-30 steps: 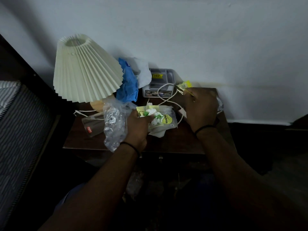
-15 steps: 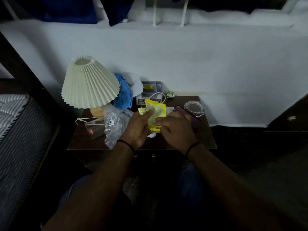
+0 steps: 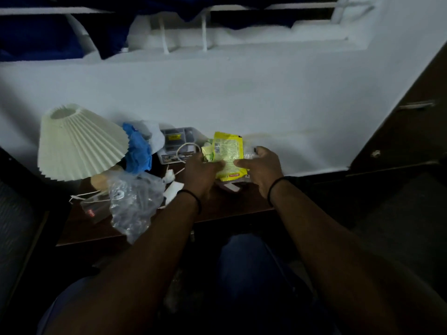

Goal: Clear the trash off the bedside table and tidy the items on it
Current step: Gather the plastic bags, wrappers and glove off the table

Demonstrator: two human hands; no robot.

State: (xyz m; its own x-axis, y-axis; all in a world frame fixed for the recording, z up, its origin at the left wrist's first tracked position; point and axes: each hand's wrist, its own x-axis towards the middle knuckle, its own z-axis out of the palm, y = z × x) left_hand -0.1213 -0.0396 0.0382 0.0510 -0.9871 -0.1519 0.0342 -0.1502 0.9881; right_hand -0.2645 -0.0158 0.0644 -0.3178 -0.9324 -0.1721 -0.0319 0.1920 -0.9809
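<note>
A dim bedside bench (image 3: 232,209) seen from above, with a person's two arms reaching in. From the left: a pleated lamp (image 3: 79,141), a clear bag (image 3: 135,201) drooping over the bench's front edge, a blue cloth (image 3: 137,151), a grey box (image 3: 176,146) with a white cable (image 3: 183,151), then the hands.

The left hand (image 3: 198,172) and right hand (image 3: 261,168) are raised above the bench, palms turned toward each other. Both grips are closed on a yellow packet (image 3: 228,153): each thumb pinches its lower edge, and smaller green wrappers (image 3: 208,153) are bunched behind it by the left hand.

Likely risks: the loosely gathered wrappers could slip from the pinch and scatter, a sleeve or wrist could drag the cable, and the overhanging bag could slide to the floor if nudged.
</note>
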